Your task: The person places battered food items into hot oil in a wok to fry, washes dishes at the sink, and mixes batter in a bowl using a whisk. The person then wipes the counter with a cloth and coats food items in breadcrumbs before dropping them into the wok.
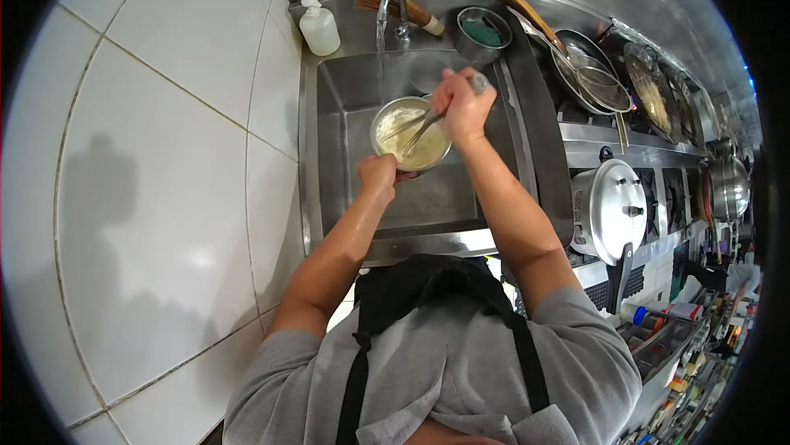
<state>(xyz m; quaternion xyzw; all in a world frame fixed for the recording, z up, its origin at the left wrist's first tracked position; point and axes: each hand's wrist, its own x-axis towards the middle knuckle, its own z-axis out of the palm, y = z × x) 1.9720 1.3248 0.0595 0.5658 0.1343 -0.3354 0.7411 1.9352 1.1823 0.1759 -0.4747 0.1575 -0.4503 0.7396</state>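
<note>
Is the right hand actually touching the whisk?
Touching. The head view shows the right hand closed around the whisk handle, its end poking out above the fist.

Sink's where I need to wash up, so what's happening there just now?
A person is working over the sink. Their left hand holds the metal bowl by its near side, and their right hand grips a whisk whose wires are in the pale mixture. Water appears to be running from the tap; I can't tell exactly where it lands.
</note>
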